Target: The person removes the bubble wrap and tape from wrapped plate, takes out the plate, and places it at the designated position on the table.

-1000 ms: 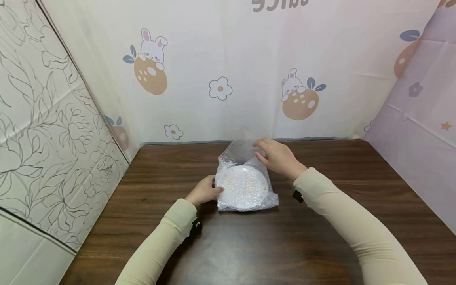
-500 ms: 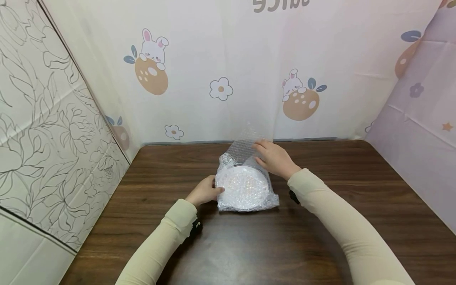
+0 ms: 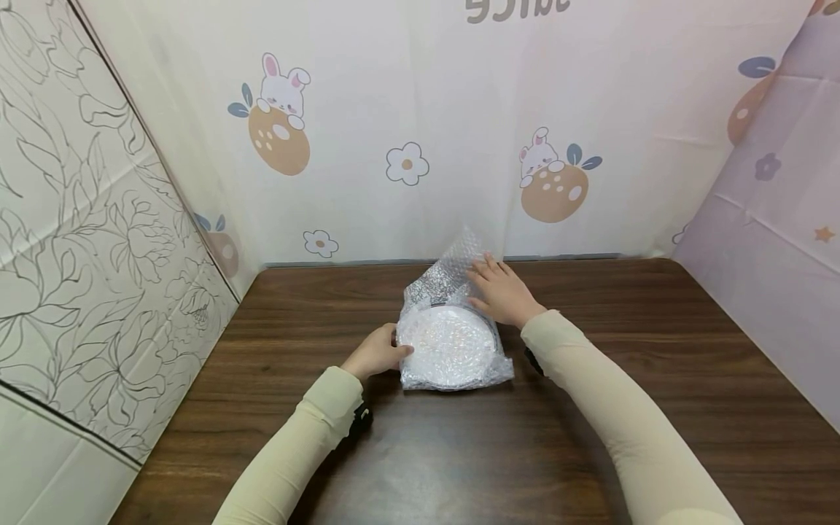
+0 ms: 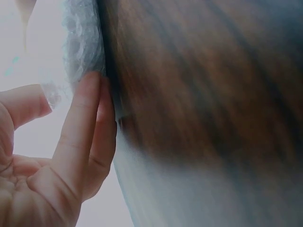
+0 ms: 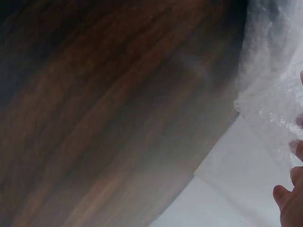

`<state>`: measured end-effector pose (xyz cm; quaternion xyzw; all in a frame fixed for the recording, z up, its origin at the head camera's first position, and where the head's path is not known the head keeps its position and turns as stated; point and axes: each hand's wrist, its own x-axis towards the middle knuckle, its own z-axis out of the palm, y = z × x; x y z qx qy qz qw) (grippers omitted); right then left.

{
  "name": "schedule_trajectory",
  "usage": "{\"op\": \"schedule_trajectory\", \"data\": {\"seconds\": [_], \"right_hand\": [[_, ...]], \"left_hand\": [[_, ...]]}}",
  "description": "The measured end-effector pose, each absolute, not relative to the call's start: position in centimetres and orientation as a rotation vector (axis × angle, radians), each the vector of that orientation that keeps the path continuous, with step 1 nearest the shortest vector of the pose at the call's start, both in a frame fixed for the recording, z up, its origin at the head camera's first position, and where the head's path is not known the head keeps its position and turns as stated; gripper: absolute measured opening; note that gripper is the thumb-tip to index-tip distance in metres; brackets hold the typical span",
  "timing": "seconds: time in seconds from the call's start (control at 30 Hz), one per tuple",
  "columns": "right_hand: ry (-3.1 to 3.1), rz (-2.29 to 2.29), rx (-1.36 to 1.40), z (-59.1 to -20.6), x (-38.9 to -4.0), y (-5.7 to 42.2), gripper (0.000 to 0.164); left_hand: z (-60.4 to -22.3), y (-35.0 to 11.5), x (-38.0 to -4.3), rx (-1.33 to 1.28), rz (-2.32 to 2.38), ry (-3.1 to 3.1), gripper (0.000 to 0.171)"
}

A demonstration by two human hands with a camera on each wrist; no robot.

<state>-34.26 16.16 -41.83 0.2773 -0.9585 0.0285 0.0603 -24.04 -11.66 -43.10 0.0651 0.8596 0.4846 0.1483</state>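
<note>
A round white plate-like item [image 3: 449, 346] lies on the table inside a clear bubble wrap bag [image 3: 500, 370]. My left hand [image 3: 377, 352] holds the bag's left edge, thumb on top and fingers along the side. The left wrist view shows those fingers [image 4: 78, 123] against the bubble wrap [image 4: 84, 40]. At the far end, the bag's loose flap [image 3: 446, 273] stands up toward the wall. Against the flap's right side rests my right hand [image 3: 504, 293], its fingers spread and fairly straight. Only fingertips [image 5: 297, 177] of it show in the right wrist view, beside the wrap [image 5: 267, 75].
The dark wood-grain table [image 3: 420, 452] reaches back to a wall hanging [image 3: 459, 109] printed with rabbits and flowers. A white panel with line-drawn flowers [image 3: 98, 219] borders the left side, and a lilac cloth [image 3: 774, 240] the right.
My right hand has moved slightly left, its fingers straightening against the flap. The flap's tip has shifted to the right. My left hand and the plate-like item have stayed in place.
</note>
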Motion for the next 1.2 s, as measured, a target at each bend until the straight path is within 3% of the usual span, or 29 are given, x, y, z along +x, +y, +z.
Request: {"op": "schedule_trajectory", "data": {"seconds": [0.23,1.2], "right_hand": [[-3.007,0.063,0.808,-42.6,-34.4,15.6,0.071],[-3.082,0.299,0.905,-42.7,-34.2,15.6,0.061]], "left_hand": [[-43.2,-11.7,-24.1,0.183,1.408,2.463,0.048],[-42.9,-11.8,-24.0,0.187,1.356,2.481,0.049]]}}
